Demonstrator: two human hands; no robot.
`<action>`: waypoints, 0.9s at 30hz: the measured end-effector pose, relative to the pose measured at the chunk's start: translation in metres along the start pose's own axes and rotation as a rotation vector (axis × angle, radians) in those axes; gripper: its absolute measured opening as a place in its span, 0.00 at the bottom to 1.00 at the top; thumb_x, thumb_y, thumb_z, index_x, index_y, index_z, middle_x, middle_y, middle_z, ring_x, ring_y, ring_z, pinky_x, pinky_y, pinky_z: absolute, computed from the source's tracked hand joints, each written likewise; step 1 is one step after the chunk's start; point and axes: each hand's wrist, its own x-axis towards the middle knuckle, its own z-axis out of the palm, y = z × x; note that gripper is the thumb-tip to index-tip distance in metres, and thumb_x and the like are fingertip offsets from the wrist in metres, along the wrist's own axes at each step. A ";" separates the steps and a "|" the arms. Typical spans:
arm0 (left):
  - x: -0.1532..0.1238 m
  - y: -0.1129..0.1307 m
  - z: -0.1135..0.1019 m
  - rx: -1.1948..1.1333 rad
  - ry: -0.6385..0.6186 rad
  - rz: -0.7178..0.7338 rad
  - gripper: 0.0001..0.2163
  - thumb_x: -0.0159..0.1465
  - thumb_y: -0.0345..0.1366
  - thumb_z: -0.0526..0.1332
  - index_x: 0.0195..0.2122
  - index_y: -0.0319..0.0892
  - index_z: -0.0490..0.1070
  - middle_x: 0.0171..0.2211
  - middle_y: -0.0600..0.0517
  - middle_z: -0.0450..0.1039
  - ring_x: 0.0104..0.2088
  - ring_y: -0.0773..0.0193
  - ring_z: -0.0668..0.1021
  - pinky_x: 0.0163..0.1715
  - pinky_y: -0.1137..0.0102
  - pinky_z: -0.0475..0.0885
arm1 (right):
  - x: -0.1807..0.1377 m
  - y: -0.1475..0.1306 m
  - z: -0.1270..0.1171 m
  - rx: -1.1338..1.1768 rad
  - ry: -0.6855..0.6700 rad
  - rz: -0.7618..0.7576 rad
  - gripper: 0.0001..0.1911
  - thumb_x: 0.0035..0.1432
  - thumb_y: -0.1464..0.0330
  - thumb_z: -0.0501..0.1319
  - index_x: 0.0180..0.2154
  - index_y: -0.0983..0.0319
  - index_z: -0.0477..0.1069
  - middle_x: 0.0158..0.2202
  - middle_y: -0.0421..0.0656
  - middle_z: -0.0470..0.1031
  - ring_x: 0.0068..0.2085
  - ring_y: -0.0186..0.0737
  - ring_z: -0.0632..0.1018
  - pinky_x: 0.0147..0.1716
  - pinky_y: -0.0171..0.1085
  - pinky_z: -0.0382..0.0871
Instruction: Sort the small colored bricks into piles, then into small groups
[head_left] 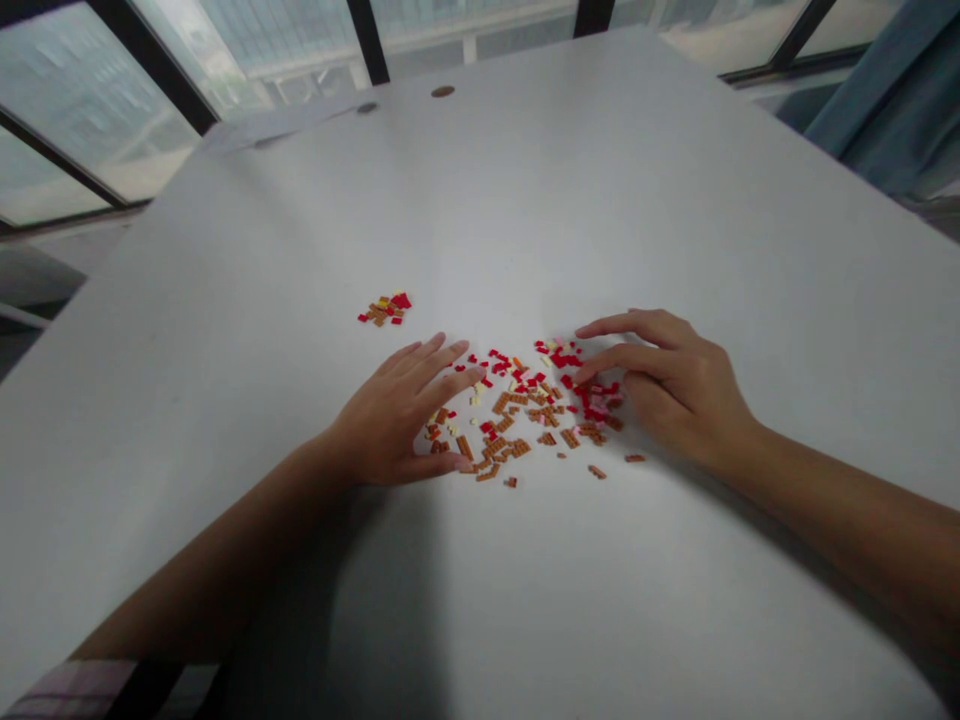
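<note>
Small toy building bricks [517,400] in brown, red, pink and pale yellow lie loosely spread between my hands. My left hand [397,410] rests palm down over the left edge of the spread, fingers apart, and covers some bricks. On the right side, my right hand [667,380] hovers or rests with fingers parted. Its fingertips are at the red and pink bricks [596,400]; nothing held shows between them. Whether those fingertips touch the bricks I cannot tell. A smaller pile of red, brown and yellow bricks [386,310] sits beyond my left hand.
The bricks lie on a large white table [525,220]. Near its far edge are two round table inserts, one brown [442,91] and one grey [367,108]. Windows with dark frames [367,40] stand behind it. A blue-grey curtain [892,110] hangs at the far right.
</note>
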 end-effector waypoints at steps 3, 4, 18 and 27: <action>-0.001 -0.001 0.000 -0.004 -0.006 -0.006 0.39 0.64 0.65 0.51 0.66 0.40 0.57 0.69 0.34 0.54 0.70 0.37 0.56 0.66 0.44 0.55 | -0.001 -0.001 0.000 -0.061 0.035 0.007 0.19 0.53 0.79 0.52 0.34 0.53 0.78 0.49 0.41 0.79 0.47 0.51 0.79 0.49 0.55 0.71; -0.001 -0.001 0.000 -0.006 -0.005 -0.009 0.39 0.64 0.65 0.51 0.67 0.40 0.57 0.69 0.34 0.54 0.70 0.37 0.56 0.66 0.44 0.55 | -0.001 -0.001 0.000 -0.089 0.049 0.012 0.19 0.53 0.79 0.53 0.33 0.54 0.78 0.49 0.41 0.79 0.47 0.51 0.79 0.49 0.55 0.71; 0.000 0.000 0.000 -0.015 -0.005 -0.014 0.39 0.64 0.65 0.51 0.66 0.39 0.58 0.69 0.33 0.54 0.70 0.36 0.56 0.65 0.44 0.55 | -0.001 0.002 0.000 -0.097 0.052 -0.003 0.18 0.55 0.79 0.53 0.34 0.54 0.78 0.51 0.44 0.77 0.49 0.52 0.79 0.50 0.56 0.72; -0.001 0.000 0.001 0.003 0.016 0.006 0.39 0.65 0.65 0.51 0.66 0.39 0.58 0.68 0.33 0.55 0.69 0.36 0.57 0.65 0.43 0.57 | -0.002 0.009 -0.001 -0.091 -0.004 -0.017 0.20 0.49 0.80 0.53 0.26 0.53 0.79 0.51 0.41 0.78 0.52 0.52 0.78 0.58 0.60 0.65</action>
